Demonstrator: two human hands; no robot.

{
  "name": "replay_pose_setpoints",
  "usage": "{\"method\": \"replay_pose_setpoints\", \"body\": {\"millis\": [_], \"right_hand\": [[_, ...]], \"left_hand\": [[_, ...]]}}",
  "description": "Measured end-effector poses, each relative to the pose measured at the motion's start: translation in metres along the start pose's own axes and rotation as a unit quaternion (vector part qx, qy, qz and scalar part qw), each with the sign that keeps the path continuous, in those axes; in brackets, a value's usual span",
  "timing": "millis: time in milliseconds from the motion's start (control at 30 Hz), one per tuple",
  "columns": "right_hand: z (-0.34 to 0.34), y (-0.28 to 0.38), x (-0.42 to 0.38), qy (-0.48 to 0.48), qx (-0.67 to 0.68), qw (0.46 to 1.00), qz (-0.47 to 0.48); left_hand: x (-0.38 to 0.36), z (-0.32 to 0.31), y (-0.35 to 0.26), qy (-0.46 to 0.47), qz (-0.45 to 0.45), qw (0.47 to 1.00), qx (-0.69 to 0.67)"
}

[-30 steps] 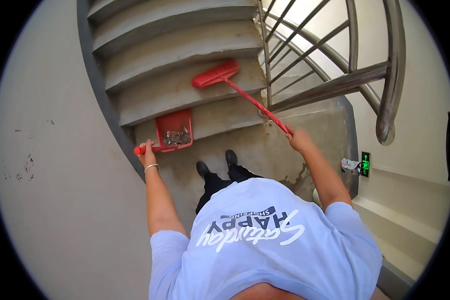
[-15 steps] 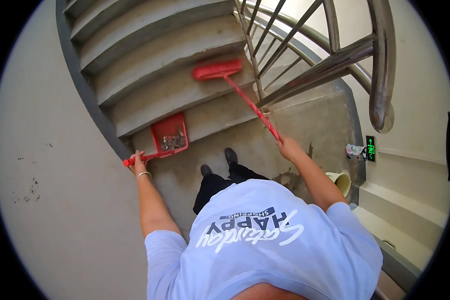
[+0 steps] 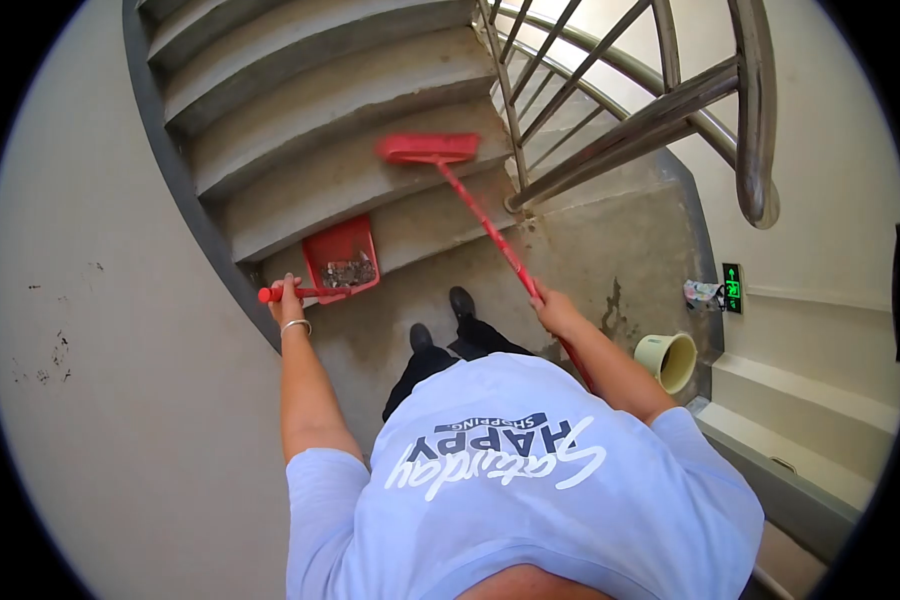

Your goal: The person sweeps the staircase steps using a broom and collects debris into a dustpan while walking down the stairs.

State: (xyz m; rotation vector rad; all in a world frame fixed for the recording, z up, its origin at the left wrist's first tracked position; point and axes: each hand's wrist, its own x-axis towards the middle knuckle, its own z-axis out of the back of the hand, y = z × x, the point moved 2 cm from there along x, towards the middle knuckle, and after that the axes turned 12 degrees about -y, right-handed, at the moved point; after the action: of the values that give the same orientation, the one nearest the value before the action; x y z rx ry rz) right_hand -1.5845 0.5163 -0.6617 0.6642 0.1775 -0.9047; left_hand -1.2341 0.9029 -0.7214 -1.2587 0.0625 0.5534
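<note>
My left hand (image 3: 288, 296) is closed around the red handle of a dustpan (image 3: 322, 248), near the handle's end. The red pan is at the lowest stair, at the left, with a heap of grey debris (image 3: 349, 274) in it. My right hand (image 3: 557, 312) grips the red shaft of a broom (image 3: 485, 222), whose lower end runs back under my forearm. The broom's red head (image 3: 430, 149) is over a stair tread above the dustpan, to its right, and looks slightly blurred at its left end.
Curved concrete stairs (image 3: 270, 140) rise ahead, with a metal railing (image 3: 610, 130) on their right. A pale green bucket (image 3: 667, 362) stands on the landing to my right, near a lit green exit sign (image 3: 733, 288) and a crumpled plastic bag (image 3: 704, 293). A grey wall (image 3: 120, 330) is on my left.
The broom head has shifted slightly left and down along the tread, and my right hand has moved left. My left hand and the dustpan handle are a little higher in view.
</note>
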Motion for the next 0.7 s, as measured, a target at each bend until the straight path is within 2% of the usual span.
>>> {"method": "replay_pose_setpoints", "body": {"millis": [67,200,267,300,367,400,467,500,567,600,667,700], "right_hand": [[0.016,0.023,-0.032,0.108,0.086,0.988,-0.070],[0.010,0.027,-0.044,0.102,0.091,0.988,-0.068],[-0.005,0.021,-0.025,-0.023,0.066,0.998,0.007],[-0.018,0.016,-0.012,-0.022,0.068,0.997,0.007],[-0.033,0.007,0.009,-0.123,-0.020,0.991,0.046],[-0.030,0.014,0.007,-0.121,-0.021,0.991,0.046],[-0.023,0.040,-0.006,0.013,0.011,0.995,-0.099],[-0.028,0.038,-0.012,0.010,0.012,0.995,-0.100],[-0.040,0.027,-0.038,0.026,0.014,1.000,-0.003],[-0.030,0.029,-0.050,0.023,0.013,1.000,-0.005],[-0.007,0.044,-0.071,0.100,0.095,0.990,-0.010],[-0.008,0.040,-0.069,0.098,0.096,0.990,-0.009]], "left_hand": [[0.005,0.001,0.003,0.021,-0.027,0.999,0.002],[0.018,0.004,0.014,0.052,-0.054,0.995,0.069],[0.029,0.003,0.027,0.040,-0.113,0.990,0.069],[0.014,0.003,0.013,0.037,-0.098,0.993,0.060],[0.006,0.002,0.001,0.037,-0.086,0.994,0.047],[0.001,0.003,-0.002,0.039,-0.074,0.996,0.036],[0.000,0.006,-0.005,0.034,-0.083,0.994,0.070],[0.004,0.005,-0.001,0.036,-0.078,0.995,0.048],[0.002,0.001,0.001,0.045,-0.070,0.996,0.025],[-0.001,0.002,-0.002,0.043,-0.067,0.997,0.021],[-0.003,0.001,-0.007,0.042,-0.066,0.997,0.016],[-0.003,0.001,-0.009,0.040,-0.068,0.996,0.030]]}}
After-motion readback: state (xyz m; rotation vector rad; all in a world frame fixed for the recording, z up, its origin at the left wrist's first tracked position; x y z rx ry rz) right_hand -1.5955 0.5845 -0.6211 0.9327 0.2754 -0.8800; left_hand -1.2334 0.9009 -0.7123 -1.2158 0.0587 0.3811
